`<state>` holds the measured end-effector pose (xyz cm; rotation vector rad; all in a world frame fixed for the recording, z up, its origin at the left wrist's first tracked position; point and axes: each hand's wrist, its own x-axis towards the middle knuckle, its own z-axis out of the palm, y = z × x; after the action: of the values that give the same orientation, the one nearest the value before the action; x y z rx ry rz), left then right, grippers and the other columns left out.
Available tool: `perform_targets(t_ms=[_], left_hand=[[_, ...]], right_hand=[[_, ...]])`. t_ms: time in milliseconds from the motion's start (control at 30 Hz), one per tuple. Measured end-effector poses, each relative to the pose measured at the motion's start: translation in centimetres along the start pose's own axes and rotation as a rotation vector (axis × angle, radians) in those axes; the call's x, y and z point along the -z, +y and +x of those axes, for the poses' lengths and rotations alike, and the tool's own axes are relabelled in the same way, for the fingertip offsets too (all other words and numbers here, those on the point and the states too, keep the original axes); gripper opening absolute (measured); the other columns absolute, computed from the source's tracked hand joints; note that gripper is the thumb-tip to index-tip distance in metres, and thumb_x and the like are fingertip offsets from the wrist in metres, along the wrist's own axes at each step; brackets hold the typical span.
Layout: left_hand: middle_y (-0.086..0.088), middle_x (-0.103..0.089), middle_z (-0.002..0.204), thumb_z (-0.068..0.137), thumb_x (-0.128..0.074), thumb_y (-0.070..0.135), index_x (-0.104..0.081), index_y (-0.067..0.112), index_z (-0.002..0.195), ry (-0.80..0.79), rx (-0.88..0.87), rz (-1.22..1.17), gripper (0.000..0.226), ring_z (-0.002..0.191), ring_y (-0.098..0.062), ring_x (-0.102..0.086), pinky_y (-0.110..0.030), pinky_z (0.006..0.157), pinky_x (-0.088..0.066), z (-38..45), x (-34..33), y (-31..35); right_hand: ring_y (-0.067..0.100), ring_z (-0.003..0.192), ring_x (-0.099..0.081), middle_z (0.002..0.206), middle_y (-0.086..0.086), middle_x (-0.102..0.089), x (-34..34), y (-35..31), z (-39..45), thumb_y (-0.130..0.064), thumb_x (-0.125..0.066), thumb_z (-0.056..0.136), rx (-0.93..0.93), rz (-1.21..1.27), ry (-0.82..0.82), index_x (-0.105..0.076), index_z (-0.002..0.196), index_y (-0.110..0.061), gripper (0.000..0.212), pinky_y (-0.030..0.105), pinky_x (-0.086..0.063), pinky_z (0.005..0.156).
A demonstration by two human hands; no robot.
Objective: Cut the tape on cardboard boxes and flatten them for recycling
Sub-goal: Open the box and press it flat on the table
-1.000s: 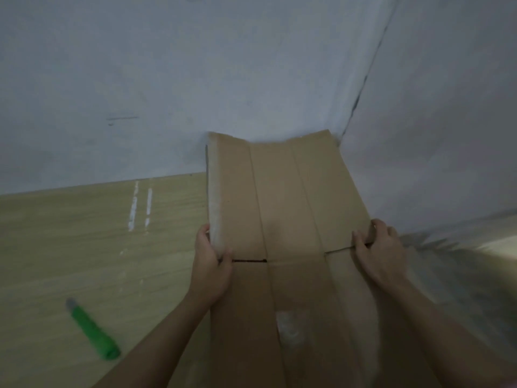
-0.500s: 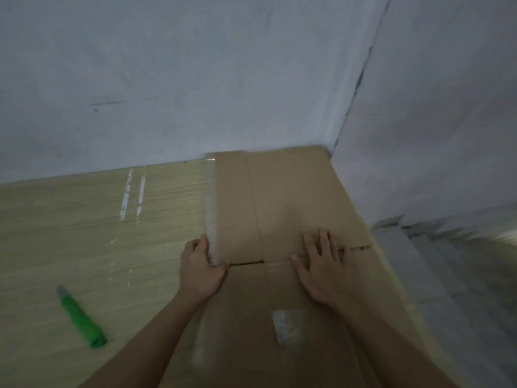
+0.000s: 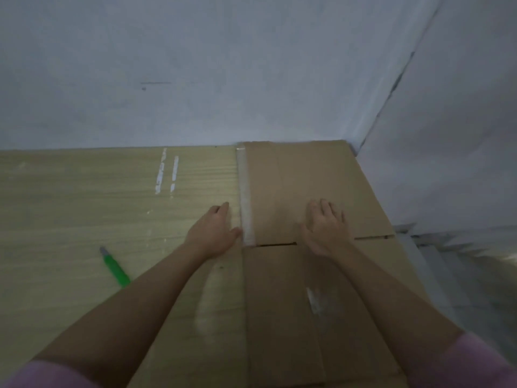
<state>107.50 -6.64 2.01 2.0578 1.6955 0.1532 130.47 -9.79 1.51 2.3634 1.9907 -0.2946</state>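
A flattened brown cardboard box [image 3: 285,180] lies on the wooden floor against the wall corner. A strip of clear tape [image 3: 245,197] runs along the left edge of its far flap. My left hand [image 3: 214,232] lies flat on the floor just left of that taped edge, fingers straight. My right hand [image 3: 326,225] presses palm-down on the far flap, near the slit between the flaps. A green utility knife [image 3: 115,268] lies on the floor to the left, apart from both hands.
The wooden floor [image 3: 84,197] carries white scuff marks [image 3: 166,173] near the back wall. Grey walls meet in a corner [image 3: 361,144] behind the box. Grey steps [image 3: 458,261] drop away at the right.
The far flap, tilted up a second ago, now lies flat. My left hand let go of the taped edge and moved onto the floor. My right hand moved from the right edge to the flap's middle.
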Motion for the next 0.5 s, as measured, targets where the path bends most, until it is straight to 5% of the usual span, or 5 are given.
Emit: perform_targets(t_ms=[233,500], left_hand=[[-0.005,-0.030,0.152,0.097,-0.044,0.039,-0.025,0.012,0.147,0.159,-0.250,0.234,0.061,0.137,-0.021,-0.029,-0.027,0.110,-0.020,-2.8,10.4,-7.5],[-0.005,-0.034,0.150,0.097,-0.045,0.038,-0.032,0.013,0.144,0.282,-0.204,0.310,0.055,0.137,-0.020,-0.031,-0.027,0.110,-0.021,-8.6,23.1,-23.0]], right_hand=[[0.025,0.142,-0.018,0.155,0.011,-0.020,4.4,-12.3,-0.3,-0.047,-0.032,0.098,0.176,0.040,0.137,-0.023,0.148,-0.011,0.062,0.040,-0.010,0.115],[0.024,0.142,-0.022,0.154,0.012,-0.026,7.2,-30.8,-2.2,-0.059,-0.017,0.084,0.349,0.155,0.254,-0.033,0.144,-0.009,0.080,0.036,-0.015,0.115]])
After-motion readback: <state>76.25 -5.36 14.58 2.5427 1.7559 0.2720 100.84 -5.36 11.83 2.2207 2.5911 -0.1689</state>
